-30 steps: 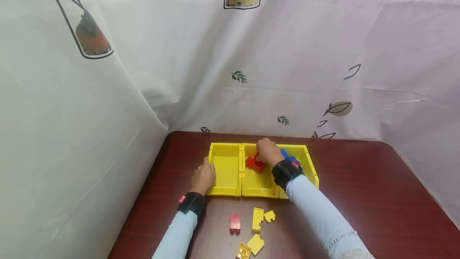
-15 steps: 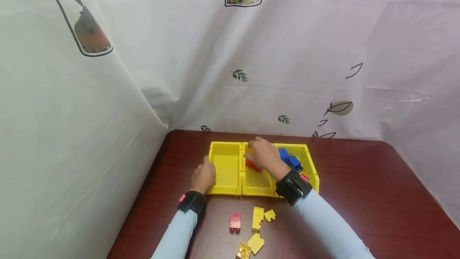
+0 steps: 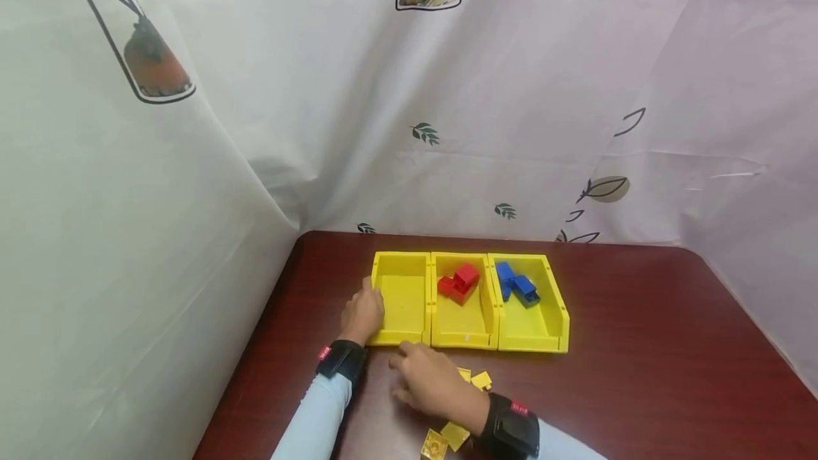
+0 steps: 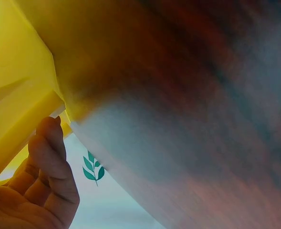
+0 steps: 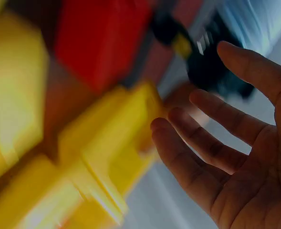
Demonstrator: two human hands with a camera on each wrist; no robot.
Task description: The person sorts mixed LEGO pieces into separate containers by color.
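My left hand (image 3: 362, 312) holds the left side wall of the leftmost yellow bin (image 3: 401, 338); in the left wrist view its fingers curl against the yellow rim (image 4: 30, 121). Over the table in front of the bins, my right hand (image 3: 434, 382) has its fingers spread with nothing in them. It covers the red brick on the table in the head view, while the right wrist view shows that red brick (image 5: 99, 43) blurred, beside yellow bricks (image 5: 107, 138). Near this hand lie yellow bricks (image 3: 456, 436), a hollow one (image 3: 434, 444) and a small one (image 3: 482, 380).
Three yellow bins stand joined in a row. Red bricks (image 3: 461, 285) lie in the middle bin (image 3: 465, 341), and blue bricks (image 3: 525, 290) in the right bin (image 3: 535, 345). A patterned white cloth (image 3: 511, 126) hangs behind and left of the dark red table (image 3: 658, 325).
My right hand has let go of a red brick in the middle bin and moved back toward me, over the bricks on the table. My left hand stays at the left bin.
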